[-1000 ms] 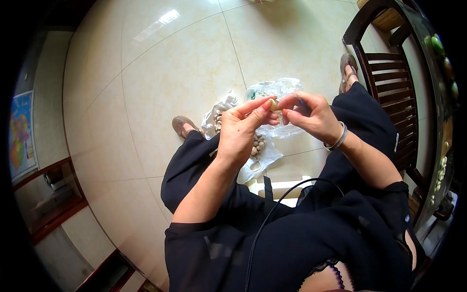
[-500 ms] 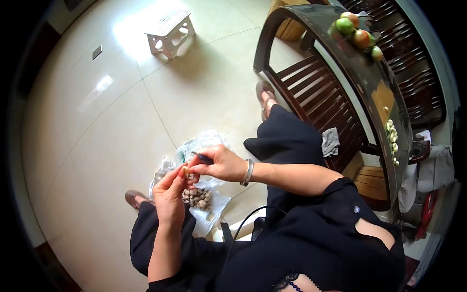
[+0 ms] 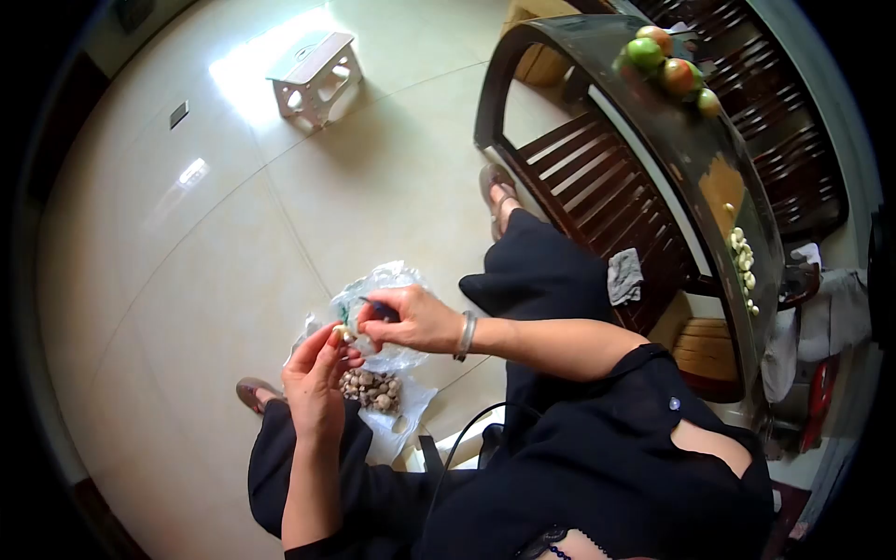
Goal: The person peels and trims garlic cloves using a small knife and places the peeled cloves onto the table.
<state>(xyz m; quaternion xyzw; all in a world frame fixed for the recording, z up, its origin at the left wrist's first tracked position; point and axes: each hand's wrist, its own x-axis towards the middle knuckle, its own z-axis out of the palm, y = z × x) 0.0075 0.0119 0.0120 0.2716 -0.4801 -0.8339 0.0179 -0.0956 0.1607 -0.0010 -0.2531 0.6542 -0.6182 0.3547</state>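
Observation:
My left hand (image 3: 315, 378) pinches a small pale clove-like piece (image 3: 342, 330) between thumb and fingertips. Close beside it, my right hand (image 3: 418, 320), with a silver bangle at the wrist, is closed around the dark handle of a small knife (image 3: 383, 311); its blade is hardly visible. Below both hands, a pile of small brownish, roundish pieces (image 3: 375, 390), perhaps garlic, lies on a white plastic bag (image 3: 411, 411) on the floor. Another crumpled plastic bag (image 3: 397, 277) lies just beyond my right hand, partly covered by it.
Pale oval pieces (image 3: 741, 257) lie along a dark glossy table (image 3: 695, 168) at right. Several green-red tomatoes (image 3: 679, 77) sit at its far end. Underneath, a grey cloth (image 3: 624, 276) rests on the slatted shelf (image 3: 607, 182). A folding stool (image 3: 315, 79) stands on the tiled floor.
My right hand has drawn slightly away from the left fingertips, and the pale piece shows more clearly. The whole view has shifted a little; my left hand keeps its pinch.

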